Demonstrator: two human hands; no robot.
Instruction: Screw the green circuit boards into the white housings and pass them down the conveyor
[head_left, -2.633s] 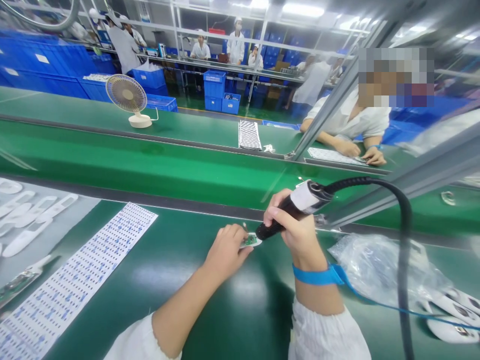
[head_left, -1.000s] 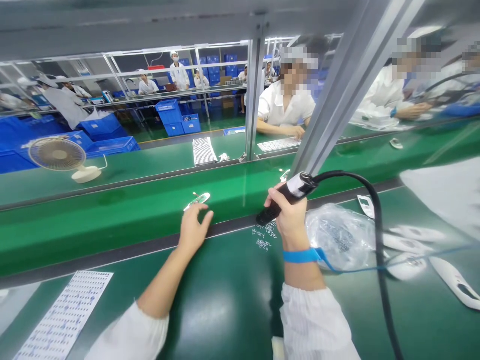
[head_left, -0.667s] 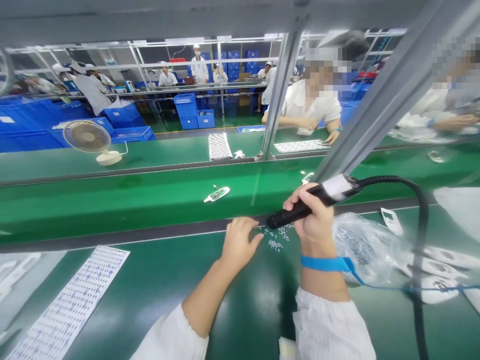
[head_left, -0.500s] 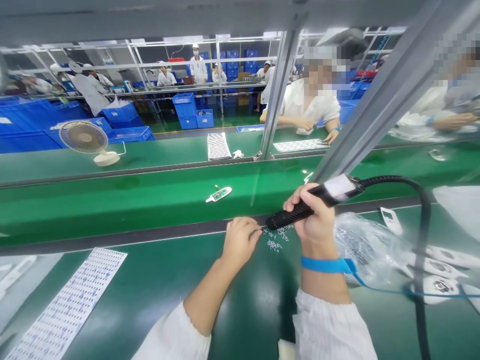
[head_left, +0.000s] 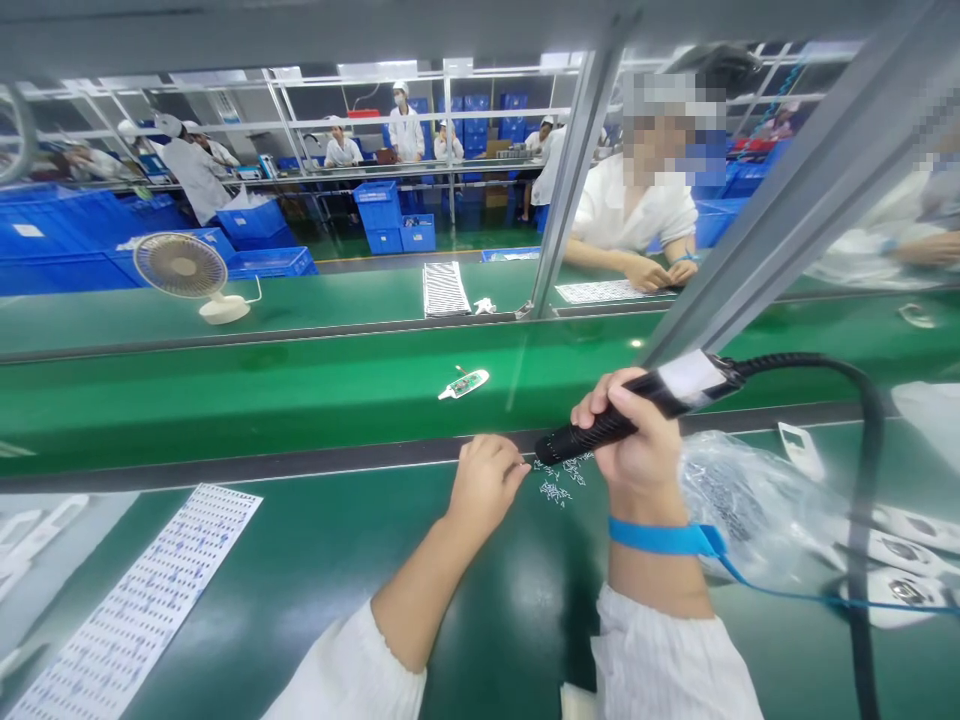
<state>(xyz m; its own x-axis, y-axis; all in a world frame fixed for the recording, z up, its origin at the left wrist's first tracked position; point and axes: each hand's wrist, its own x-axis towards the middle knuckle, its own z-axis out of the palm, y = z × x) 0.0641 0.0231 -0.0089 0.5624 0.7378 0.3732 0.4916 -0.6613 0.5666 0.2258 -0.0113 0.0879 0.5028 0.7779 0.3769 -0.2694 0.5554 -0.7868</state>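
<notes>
So this is a long electronics assembly line, with a green conveyor belt [head_left: 300,395] running right in front of the person and a green work mat [head_left: 315,610] on the near side. A co-worker [head_left: 637,205] sits across the belt, with blue crates [head_left: 386,230] farther back.

On the near side, a clear plastic bag [head_left: 750,510] sits right by the person's arm, with white plastic shells [head_left: 900,590] past it and a sheet of printed labels [head_left: 135,610] off to the left. A small circuit board [head_left: 465,384] lies on the belt, out past the mat edge.

The right hand [head_left: 637,420] is wrapped firmly around a black electric screwdriver [head_left: 622,418], its cable [head_left: 862,450] arcing up and over to the right. A blue wrist strap [head_left: 660,538] sits on that wrist. The left hand [head_left: 487,485] is narrow, fingertips pinched together, but I can't tell if it's holding anything.

The driver tip is right by a small scatter of silvery bits [head_left: 559,480], probably screws, on the mat near the belt edge. My worry is those bits: one brush of a hand or cable could knock them onto the belt or floor. A tug on the cable could also pull the tip off target, and the strap lead could snag on the bag.
</notes>
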